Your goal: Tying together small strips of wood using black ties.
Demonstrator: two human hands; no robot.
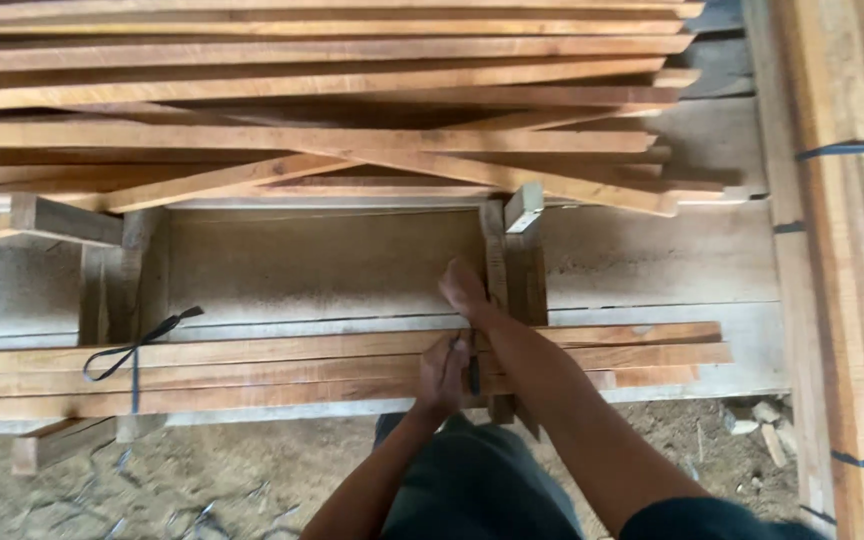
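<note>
- A big pile of long wood strips (pixel 312 110) lies across the far side of the desk (pixel 652 260). Some strips sit crooked on top of others.
- More long boards (pixel 842 250), tied with dark bands, run down the right side.
- A smaller bundle of wood strips (pixel 252 375) lies flat along the near edge of the desk, right in front of the person. A black strap (pixel 134 350) is already knotted around its left end.
- Another dark strap (pixel 473 370) goes over the bundle near the middle, between the two hands.
- The right hand (pixel 462 288) reaches past the bundle. It looks curled, but I cannot tell what it grips.
- The left hand (pixel 442 375) is closed on that dark strap, on top of the bundle.
- To do this well, I think the strips should be pushed tight and even first. Then the strap should be pulled hard and straight, so no strip can slide out.
- Keep fingers out from under the strap when pulling.
</note>
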